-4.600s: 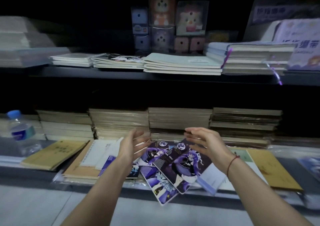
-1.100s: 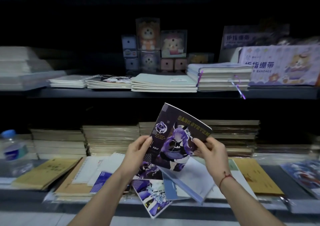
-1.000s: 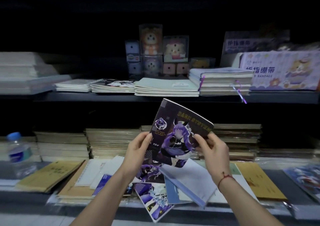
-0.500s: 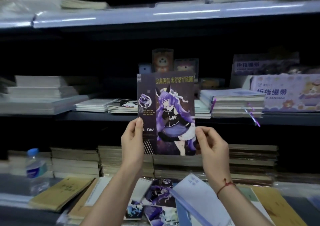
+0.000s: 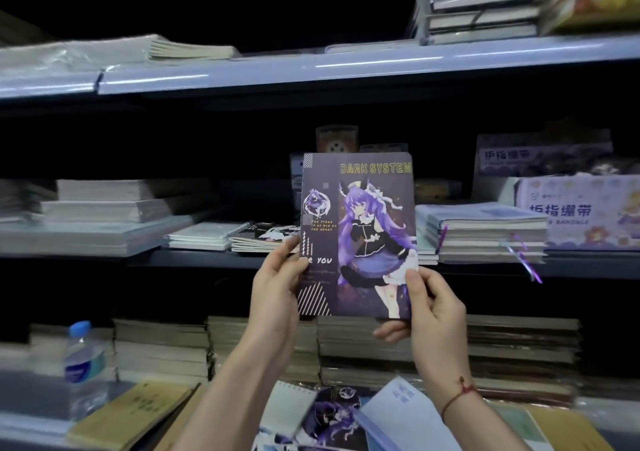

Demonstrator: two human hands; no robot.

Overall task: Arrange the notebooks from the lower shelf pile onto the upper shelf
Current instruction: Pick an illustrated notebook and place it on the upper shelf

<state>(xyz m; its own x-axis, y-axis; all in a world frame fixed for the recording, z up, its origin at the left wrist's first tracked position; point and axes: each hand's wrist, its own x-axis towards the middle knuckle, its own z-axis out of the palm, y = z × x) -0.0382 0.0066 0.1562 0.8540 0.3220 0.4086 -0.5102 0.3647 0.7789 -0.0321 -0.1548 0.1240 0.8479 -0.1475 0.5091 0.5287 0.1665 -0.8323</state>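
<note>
Head view caught both hands up: left hand (image 5: 277,288) and right hand (image 5: 433,312) pinched the upright dark purple anime-cover notebook (image 5: 358,236) by its lower edges, held before the middle black shelf (image 5: 207,260).

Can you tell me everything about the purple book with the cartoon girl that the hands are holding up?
The purple notebook is thin, with a glossy dark cover. It shows a cartoon girl with long purple hair and a dark dress, a small round picture of her on the left, and yellow words "DARK SYSTEM" at the top. It is held upright in the air, cover facing us, before the shelves. The left hand grips its left edge and the right hand pinches its lower right corner.
</note>
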